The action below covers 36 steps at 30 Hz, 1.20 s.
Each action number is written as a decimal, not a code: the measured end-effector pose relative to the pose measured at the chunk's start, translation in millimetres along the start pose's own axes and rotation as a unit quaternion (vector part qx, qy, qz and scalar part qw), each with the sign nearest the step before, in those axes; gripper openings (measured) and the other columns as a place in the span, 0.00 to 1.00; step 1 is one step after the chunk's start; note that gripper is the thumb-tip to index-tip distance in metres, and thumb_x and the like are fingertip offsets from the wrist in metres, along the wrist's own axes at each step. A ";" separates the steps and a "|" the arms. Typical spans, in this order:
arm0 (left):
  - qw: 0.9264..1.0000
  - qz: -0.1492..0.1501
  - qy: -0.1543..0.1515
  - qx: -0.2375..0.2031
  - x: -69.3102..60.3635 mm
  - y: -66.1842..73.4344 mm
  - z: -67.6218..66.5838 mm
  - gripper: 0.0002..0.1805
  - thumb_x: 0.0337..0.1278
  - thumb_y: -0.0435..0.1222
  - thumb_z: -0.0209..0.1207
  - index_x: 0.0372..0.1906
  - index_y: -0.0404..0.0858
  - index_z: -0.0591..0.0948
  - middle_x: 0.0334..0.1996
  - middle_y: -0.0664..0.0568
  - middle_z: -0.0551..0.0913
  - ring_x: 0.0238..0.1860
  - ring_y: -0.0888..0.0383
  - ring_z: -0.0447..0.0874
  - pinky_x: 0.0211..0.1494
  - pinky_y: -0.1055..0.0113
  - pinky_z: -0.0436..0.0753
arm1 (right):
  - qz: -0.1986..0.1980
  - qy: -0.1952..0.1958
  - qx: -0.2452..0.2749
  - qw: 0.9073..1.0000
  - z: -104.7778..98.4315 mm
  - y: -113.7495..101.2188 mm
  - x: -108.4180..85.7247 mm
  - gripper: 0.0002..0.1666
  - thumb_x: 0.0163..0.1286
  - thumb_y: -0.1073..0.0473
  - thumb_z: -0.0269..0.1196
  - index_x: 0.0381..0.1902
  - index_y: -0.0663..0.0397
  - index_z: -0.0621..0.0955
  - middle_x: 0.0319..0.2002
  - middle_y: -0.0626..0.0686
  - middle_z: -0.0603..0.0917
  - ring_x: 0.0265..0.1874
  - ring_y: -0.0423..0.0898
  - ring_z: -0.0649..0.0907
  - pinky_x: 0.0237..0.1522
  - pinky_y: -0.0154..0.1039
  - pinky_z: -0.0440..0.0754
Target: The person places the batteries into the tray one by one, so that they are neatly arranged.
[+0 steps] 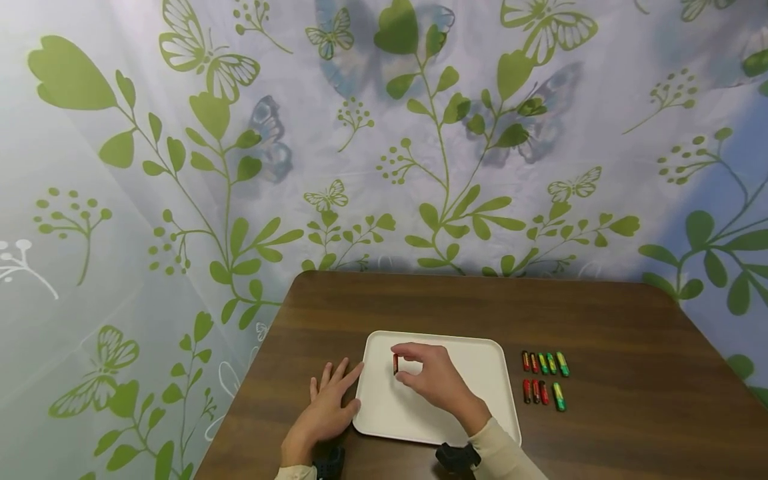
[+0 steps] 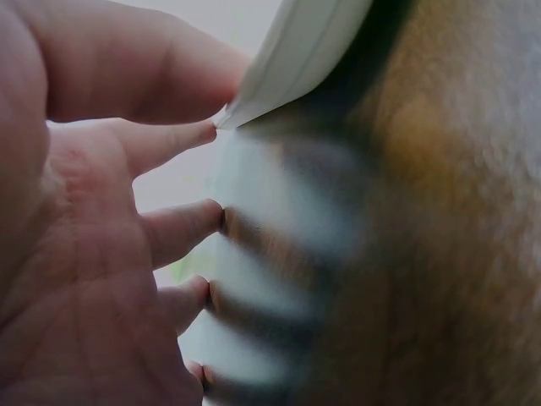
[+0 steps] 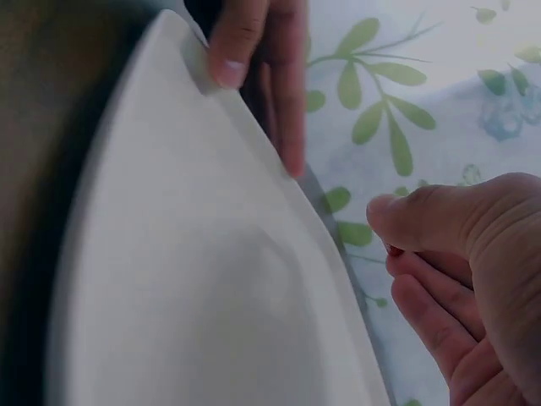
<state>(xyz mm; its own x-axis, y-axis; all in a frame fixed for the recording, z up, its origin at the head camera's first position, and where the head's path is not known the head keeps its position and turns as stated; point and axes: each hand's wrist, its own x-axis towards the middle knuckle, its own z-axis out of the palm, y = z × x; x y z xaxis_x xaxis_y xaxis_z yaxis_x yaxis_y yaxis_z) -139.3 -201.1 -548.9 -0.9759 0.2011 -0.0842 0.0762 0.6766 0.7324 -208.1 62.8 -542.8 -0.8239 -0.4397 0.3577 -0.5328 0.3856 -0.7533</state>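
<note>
Off-white below: pinching a red battery (image 1: 395,364) upright, apparently by its ends, above the tray (image 1: 480,380) with the right hand (image 1: 437,379). Touching its rim (image 2: 296,61) with the left hand (image 1: 327,413), fingers spread, presumably for steadiness.

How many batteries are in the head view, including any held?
10: one battery pinched in the right hand over the white tray, five batteries in the far row right of the tray, four batteries in the near row.
</note>
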 end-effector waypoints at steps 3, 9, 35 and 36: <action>1.000 0.001 0.002 0.004 0.9 0.2 -0.2 0.40 0.69 0.34 0.64 0.84 0.46 0.70 0.87 0.31 0.56 0.88 0.23 0.35 0.78 0.18 0.28 | 0.003 -0.013 -0.005 1.000 12.7 -1.8 4.2 0.27 0.65 0.66 0.77 0.63 0.58 0.89 0.58 0.52 0.93 0.54 0.53 0.94 0.60 0.50 0.90; 1.000 0.007 -0.005 -0.002 0.9 -0.2 -1.6 0.41 0.67 0.33 0.65 0.85 0.46 0.70 0.87 0.30 0.55 0.88 0.23 0.34 0.78 0.18 0.26 | 0.006 -0.041 -0.010 0.999 38.2 -3.8 11.2 0.26 0.67 0.66 0.76 0.63 0.58 0.88 0.59 0.54 0.92 0.54 0.53 0.94 0.58 0.49 0.91; 0.999 0.025 -0.008 -0.026 -1.9 -1.6 -4.8 0.38 0.71 0.31 0.62 0.84 0.44 0.71 0.87 0.28 0.54 0.87 0.21 0.32 0.77 0.18 0.24 | -0.056 -0.028 -0.097 0.993 65.7 -5.2 16.4 0.26 0.61 0.64 0.81 0.58 0.55 0.89 0.52 0.50 0.94 0.53 0.46 0.92 0.57 0.46 0.91; 0.999 0.024 -0.008 -0.026 -2.0 -1.9 -4.7 0.38 0.71 0.31 0.62 0.84 0.44 0.71 0.87 0.28 0.54 0.87 0.22 0.32 0.77 0.18 0.24 | -0.050 -0.031 -0.092 0.994 63.9 -5.1 16.3 0.26 0.62 0.64 0.80 0.58 0.55 0.89 0.53 0.50 0.94 0.53 0.47 0.93 0.57 0.46 0.91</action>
<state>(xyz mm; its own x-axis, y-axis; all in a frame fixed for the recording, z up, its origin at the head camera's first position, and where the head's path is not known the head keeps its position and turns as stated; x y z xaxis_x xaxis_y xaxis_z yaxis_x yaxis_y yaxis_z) -138.5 -206.2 -547.0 -0.9677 0.2452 -0.0585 0.1126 0.6282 0.7698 -206.4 1.8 -568.4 -0.7547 -0.5299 0.3869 -0.6424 0.4771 -0.5997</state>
